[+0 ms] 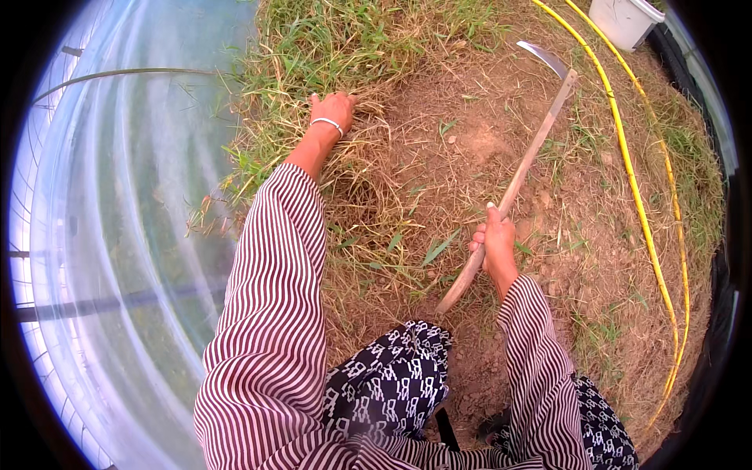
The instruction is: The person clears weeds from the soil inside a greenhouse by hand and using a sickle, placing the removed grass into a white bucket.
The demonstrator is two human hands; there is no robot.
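Note:
My right hand (496, 241) is closed around the wooden handle (531, 153) of a sickle, below its middle. The curved metal blade (546, 59) is at the far end of the handle, pointing up and left above the ground. My left hand (333, 113), with a light band at the wrist, reaches into the grass (329, 59) at the upper left. Its fingertips are partly hidden among the stems, so I cannot tell whether it grips any. Dry, loose grass (364, 176) lies beside and below that hand.
Clear plastic sheeting (147, 176) stands along the left side. A yellow hose (628, 158) runs in two lines down the right. At the top right is a white plastic bucket (625, 20), near black sheeting (714, 294) at the edge. Bare reddish soil (482, 141) shows between cut stems.

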